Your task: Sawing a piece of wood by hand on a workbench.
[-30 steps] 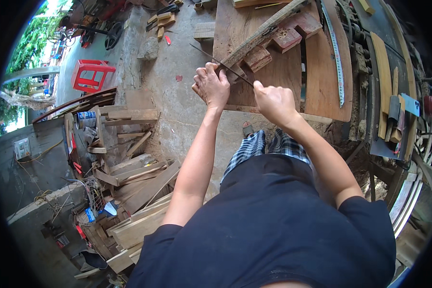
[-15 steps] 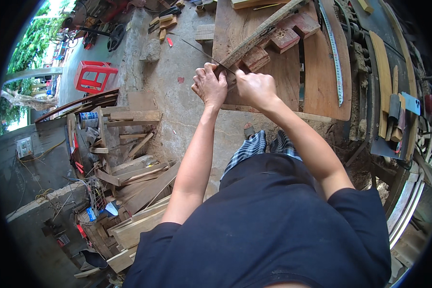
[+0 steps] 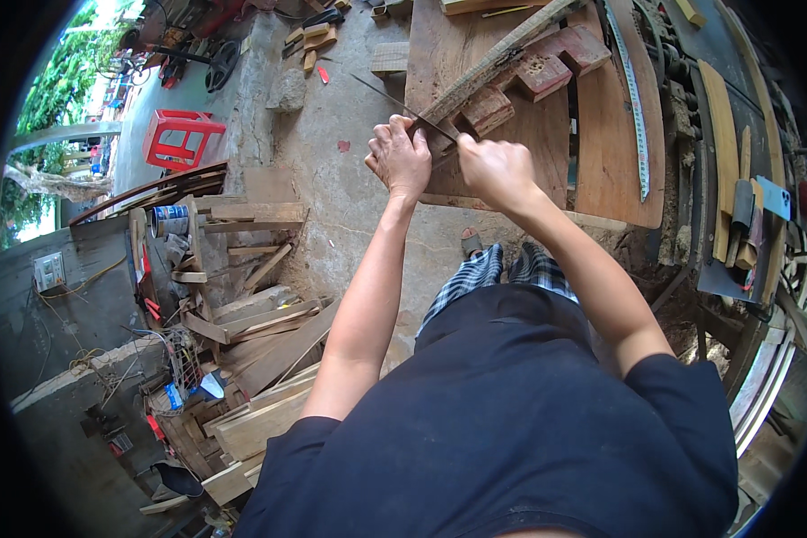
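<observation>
Gripping a thin dark tool [image 3: 386, 96] at upper centre of the frame, right hand [image 3: 498, 172] clamped round its lower end, left hand [image 3: 401, 161] curled near the end of a wooden strip [image 3: 502, 61], its hold hidden, reddish blocks [image 3: 543, 77] alongside, brown board [image 3: 441, 47] beneath.

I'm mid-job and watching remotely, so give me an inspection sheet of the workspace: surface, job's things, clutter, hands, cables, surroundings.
Surface: brown wooden boards, with a gap between them.
Job's things: thin dark tool crosses near the close end of the wooden strip; notched reddish block beside the strip.
Clutter: wood offcuts piled at left.
Hands: right hand closed on the tool; left hand at the strip's end, grip partly hidden.
Cables: yellow cable near a wall socket.
Surroundings: red stool at far left.
</observation>
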`<state>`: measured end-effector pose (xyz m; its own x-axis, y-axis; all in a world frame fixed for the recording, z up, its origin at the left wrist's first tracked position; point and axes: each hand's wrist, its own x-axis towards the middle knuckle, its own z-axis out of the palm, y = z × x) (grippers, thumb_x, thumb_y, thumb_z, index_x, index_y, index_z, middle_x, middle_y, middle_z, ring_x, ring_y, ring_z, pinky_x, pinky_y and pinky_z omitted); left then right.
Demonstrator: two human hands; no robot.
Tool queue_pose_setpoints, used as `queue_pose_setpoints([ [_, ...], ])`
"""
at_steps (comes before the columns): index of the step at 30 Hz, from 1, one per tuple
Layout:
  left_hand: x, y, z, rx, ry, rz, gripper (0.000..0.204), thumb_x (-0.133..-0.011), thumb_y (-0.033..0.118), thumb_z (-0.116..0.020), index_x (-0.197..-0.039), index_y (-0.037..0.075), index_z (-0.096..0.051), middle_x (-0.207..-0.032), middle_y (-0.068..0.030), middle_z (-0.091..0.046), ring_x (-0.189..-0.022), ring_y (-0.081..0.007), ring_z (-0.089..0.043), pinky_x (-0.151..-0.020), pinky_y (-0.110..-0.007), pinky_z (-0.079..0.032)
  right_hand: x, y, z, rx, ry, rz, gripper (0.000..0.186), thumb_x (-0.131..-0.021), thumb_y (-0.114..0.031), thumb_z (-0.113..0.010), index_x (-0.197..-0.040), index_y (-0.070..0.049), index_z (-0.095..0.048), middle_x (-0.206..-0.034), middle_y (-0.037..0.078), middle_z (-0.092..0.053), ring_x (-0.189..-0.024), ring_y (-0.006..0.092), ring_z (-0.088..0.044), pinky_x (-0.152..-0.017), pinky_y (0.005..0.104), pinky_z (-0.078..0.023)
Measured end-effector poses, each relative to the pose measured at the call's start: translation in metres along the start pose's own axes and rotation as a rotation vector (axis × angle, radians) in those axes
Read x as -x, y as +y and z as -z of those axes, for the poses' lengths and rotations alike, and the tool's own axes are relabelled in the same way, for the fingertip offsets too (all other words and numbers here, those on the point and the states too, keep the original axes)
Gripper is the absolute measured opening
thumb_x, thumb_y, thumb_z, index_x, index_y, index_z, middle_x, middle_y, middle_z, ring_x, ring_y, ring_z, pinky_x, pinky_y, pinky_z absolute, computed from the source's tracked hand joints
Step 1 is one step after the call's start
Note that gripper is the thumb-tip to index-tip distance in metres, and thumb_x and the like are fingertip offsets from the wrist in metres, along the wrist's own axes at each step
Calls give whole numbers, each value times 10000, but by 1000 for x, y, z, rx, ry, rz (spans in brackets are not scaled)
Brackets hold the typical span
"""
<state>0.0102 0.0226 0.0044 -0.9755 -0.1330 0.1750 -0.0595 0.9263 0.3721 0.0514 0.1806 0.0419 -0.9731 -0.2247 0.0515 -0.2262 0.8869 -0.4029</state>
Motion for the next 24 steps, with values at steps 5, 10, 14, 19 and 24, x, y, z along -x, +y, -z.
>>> queue_pose_setpoints([
  [5,1,0,0,-13,1,-1,259,-850,295,-619,-1067,183,-533,-1074,-72,-519,-1058,-305,-502,-864,-473,-354,-25,-6,-17,15,14,35,109,-851,-137,-502,-870,-54,-570,-708,183,-678,-633,325,-690,-505,418,-529],
  [10,4,-1,1,-12,5,25,249,-850,292,-620,-1059,185,-538,-1067,-68,-520,-1058,-300,-503,-872,-465,-353,26,6,10,65,-77,9,101,-854,-138,-502,-865,-55,-559,-700,182,-676,-627,324,-688,-496,415,-528],
  [14,0,6,2,1,-14,-5,260,-867,303,-605,-1082,176,-531,-1096,-83,-525,-1075,-322,-506,-888,-478,-355,-9,0,-6,46,3,-2,98,-864,-143,-495,-857,-63,-552,-663,180,-664,-613,317,-683,-492,426,-522],
  [19,1,-3,2,-22,17,-2,237,-854,291,-615,-1055,190,-540,-1060,-65,-522,-1049,-297,-508,-865,-460,-353,-2,-6,-5,48,-7,-4,96,-844,-139,-504,-831,-67,-566,-660,173,-667,-613,305,-687,-498,415,-524],
  [24,0,-1,0,-32,24,-6,241,-857,296,-613,-1059,188,-536,-1066,-68,-519,-1054,-298,-501,-862,-460,-352,18,2,11,39,-47,-5,124,-867,-149,-491,-830,-50,-555,-655,191,-656,-612,323,-681,-517,440,-526],
])
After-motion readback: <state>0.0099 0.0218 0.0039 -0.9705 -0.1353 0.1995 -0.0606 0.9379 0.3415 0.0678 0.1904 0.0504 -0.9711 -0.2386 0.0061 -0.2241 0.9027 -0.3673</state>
